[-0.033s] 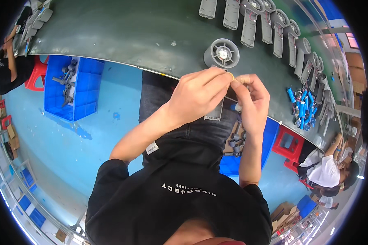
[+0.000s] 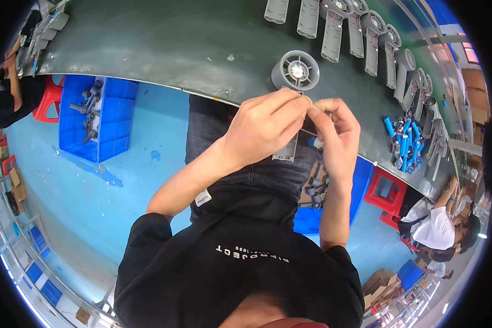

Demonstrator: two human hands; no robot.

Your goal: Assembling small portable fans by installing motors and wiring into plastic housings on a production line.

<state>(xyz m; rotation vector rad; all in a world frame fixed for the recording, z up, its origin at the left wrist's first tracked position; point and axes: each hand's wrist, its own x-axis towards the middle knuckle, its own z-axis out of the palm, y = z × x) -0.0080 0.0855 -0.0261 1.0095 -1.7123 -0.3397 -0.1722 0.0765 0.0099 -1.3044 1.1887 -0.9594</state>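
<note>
- Hands meet just off the near edge of the dark green workbench (image 2: 164, 44), above the person's lap.
- Left hand (image 2: 265, 128) has its fingers curled and pressed together, thumb and forefinger pinching a small yellow ring-like piece (image 2: 308, 100), possibly a rubber band; what it is exactly is too small to tell.
- Right hand (image 2: 338, 136) has its fingertips drawn in to the same yellow piece, touching the left hand's fingertips; its other fingers are bent loosely.
- A flat grey part (image 2: 286, 150) hangs below the left hand, partly hidden by it; which fingers grip it cannot be told.
- A round grey fan housing (image 2: 295, 71) stands on the workbench near its near edge, just beyond the two hands and apart from them.
- A row of long grey housings (image 2: 333, 33) lies along the far edge of the workbench, toward the right.
- A cluster of small blue cylinders (image 2: 403, 143) lies at the right end of the workbench.
- A blue bin (image 2: 112, 117) of grey parts sits on the blue floor, left of the person.
- A red stool (image 2: 385, 192) stands on the floor at the right, beside a second person in a white shirt (image 2: 434, 227).
</note>
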